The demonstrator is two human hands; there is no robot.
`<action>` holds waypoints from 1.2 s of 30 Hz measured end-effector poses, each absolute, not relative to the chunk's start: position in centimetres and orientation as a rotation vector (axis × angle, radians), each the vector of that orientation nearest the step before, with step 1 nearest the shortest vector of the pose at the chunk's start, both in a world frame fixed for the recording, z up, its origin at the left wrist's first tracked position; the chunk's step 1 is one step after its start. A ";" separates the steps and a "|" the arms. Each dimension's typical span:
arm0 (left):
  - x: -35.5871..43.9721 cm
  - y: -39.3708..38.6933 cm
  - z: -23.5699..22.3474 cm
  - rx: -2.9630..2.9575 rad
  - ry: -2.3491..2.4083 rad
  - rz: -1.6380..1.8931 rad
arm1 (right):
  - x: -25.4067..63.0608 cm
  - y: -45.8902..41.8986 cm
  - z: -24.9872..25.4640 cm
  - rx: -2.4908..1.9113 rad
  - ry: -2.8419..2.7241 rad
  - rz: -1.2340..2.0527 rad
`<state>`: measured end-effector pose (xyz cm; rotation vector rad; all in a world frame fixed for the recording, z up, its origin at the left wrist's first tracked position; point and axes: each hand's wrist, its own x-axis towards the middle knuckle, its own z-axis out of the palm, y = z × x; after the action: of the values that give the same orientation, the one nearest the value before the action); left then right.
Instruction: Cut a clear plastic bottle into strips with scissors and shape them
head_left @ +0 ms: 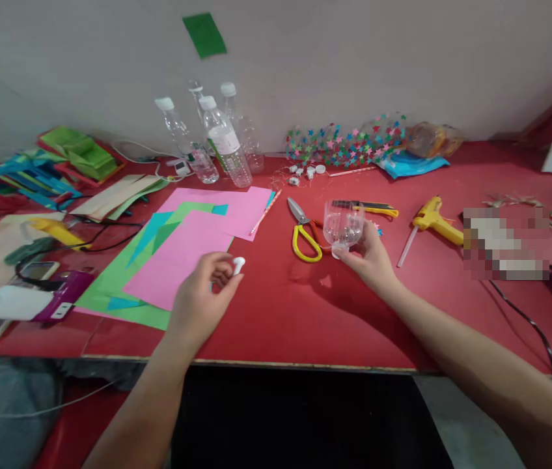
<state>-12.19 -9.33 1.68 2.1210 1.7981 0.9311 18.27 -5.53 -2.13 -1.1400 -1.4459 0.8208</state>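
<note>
My left hand (205,293) is closed in a pinch above the table, near the pink paper (173,254). Between its thumb and fingertips is a small white earbud-shaped piece (239,264); its exact kind is unclear. My right hand (368,257) grips the cut-off top of a clear plastic bottle (342,225), wide cut end up and neck down. Just left of this bottle top lie scissors (308,242) with yellow and orange handles. Behind it, partly hidden, rests a yellow-and-black utility knife (378,208).
Several clear bottles (227,143) stand by the wall, left of a star-patterned clear roll (344,143). White bits (308,171) and a striped stick (266,212) lie nearby. A yellow glue gun (437,221) sits right; a purple power strip (64,296) and cables lie left.
</note>
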 end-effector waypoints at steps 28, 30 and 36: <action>2.5 -2.2 0.0 1.280 0.549 0.790 | 18.5 -5.7 -2.1 -1.111 -1.439 0.651; 2.2 -2.7 -0.5 1.157 0.501 0.778 | 18.3 -5.9 -2.1 -1.185 -1.555 0.552; 1.2 -3.6 -1.0 1.063 0.599 0.871 | 17.9 -6.4 -1.7 -1.260 -1.842 0.298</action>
<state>1.24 -3.64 -1.04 1.0629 0.5986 0.8712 17.95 -6.39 -1.73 -1.2597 -1.8416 0.2983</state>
